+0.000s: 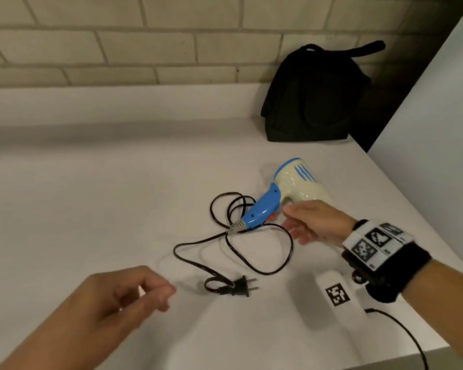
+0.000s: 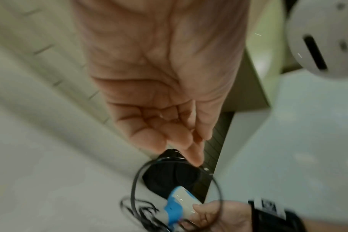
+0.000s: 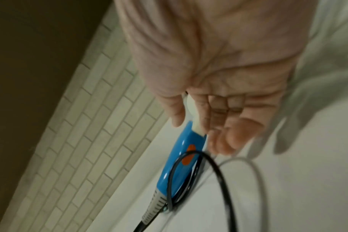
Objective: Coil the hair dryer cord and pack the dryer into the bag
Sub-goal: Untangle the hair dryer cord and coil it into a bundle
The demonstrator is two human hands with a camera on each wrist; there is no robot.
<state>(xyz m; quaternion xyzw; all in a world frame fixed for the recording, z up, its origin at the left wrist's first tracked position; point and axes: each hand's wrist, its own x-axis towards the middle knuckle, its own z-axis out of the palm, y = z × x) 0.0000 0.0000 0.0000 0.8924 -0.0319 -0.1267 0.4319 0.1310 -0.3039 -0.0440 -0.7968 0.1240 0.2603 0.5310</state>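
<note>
Right hand (image 1: 316, 222) hides hair dryer (image 1: 294, 182) nozzle end.

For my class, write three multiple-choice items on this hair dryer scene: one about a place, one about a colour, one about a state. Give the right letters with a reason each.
1. Where is the bag?
A. against the tiled wall, beyond the dryer
B. under the plug
C. in the left hand

2. What colour is the hair dryer handle?
A. green
B. blue
C. black

3. How does the cord lie?
A. tightly wound round the handle
B. inside the bag
C. in loose loops on the counter

Answers: 1 A, the bag stands at the wall behind the dryer. 2 B, the handle is blue, the body cream. 3 C, the loops sprawl to the plug, which lies free near the left hand; the right hand is at the dryer.
</note>
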